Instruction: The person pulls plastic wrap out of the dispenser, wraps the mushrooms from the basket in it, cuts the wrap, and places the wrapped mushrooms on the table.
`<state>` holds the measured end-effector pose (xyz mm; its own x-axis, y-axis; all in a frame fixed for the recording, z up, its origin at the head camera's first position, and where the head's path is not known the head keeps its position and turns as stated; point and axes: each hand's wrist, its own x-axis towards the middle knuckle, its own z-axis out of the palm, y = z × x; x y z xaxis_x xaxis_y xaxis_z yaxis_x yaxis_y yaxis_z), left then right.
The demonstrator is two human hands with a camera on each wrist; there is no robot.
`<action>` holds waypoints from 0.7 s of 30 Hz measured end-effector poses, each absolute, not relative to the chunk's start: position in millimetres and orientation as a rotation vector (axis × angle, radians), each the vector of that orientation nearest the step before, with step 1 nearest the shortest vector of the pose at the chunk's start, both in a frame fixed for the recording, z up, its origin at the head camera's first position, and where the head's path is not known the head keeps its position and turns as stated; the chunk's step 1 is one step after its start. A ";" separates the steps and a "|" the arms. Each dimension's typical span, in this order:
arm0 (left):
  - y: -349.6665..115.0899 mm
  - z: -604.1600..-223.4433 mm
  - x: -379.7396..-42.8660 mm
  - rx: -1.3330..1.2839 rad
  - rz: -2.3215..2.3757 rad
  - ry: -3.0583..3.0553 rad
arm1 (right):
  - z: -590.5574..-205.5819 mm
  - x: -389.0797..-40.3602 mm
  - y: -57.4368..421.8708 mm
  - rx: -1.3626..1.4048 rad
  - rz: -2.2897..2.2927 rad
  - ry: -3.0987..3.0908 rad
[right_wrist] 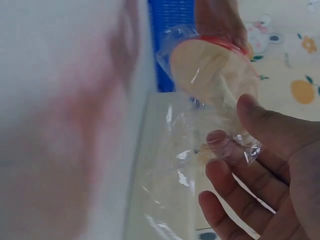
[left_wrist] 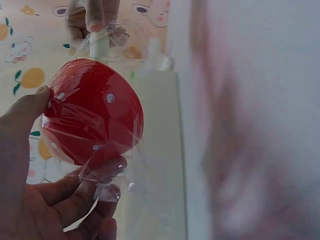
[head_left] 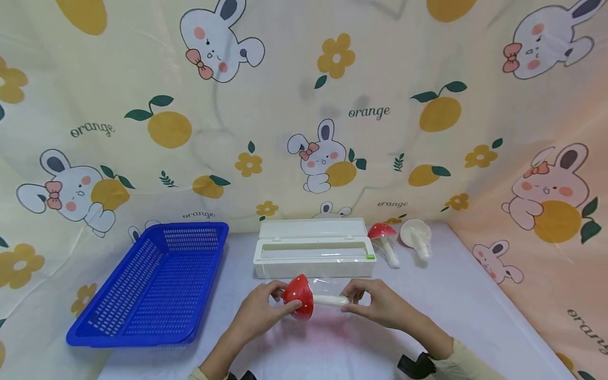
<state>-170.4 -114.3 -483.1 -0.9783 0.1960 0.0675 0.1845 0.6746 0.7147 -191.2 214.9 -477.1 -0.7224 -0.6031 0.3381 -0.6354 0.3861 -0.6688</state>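
Note:
A toy mushroom [head_left: 298, 298] with a red, white-dotted cap and a white stem lies sideways in the air above the table's front part. My left hand [head_left: 262, 310] grips the cap, thumb on its near side and fingers behind. At the stem's end my right hand [head_left: 382, 305] pinches the tip between thumb and fingers. Clear plastic film [right_wrist: 182, 167] wraps the mushroom; it is drawn tight over the cap in the left wrist view and hangs loose near the right fingers. Just behind stands a white film dispenser box [head_left: 315, 268] with its lid raised.
On the left stands a blue plastic basket [head_left: 201, 311]. Right of the dispenser box lie a red-capped mushroom [head_left: 382, 232] and another mushroom [head_left: 415, 232] with its pale underside showing. A patterned curtain [head_left: 285, 95] hangs behind the white-covered table [head_left: 475, 316].

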 end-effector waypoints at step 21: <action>-109.6 -519.1 -197.5 0.214 1.188 2.774 | -522.1 -198.9 199.3 0.879 1.217 -2.780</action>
<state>-197.5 -109.6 -519.1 -0.9833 0.1746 -0.0511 0.0835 0.6825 0.7261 -198.9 199.3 -522.1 -0.8449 -0.4968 0.1985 -0.4829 0.5485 -0.6826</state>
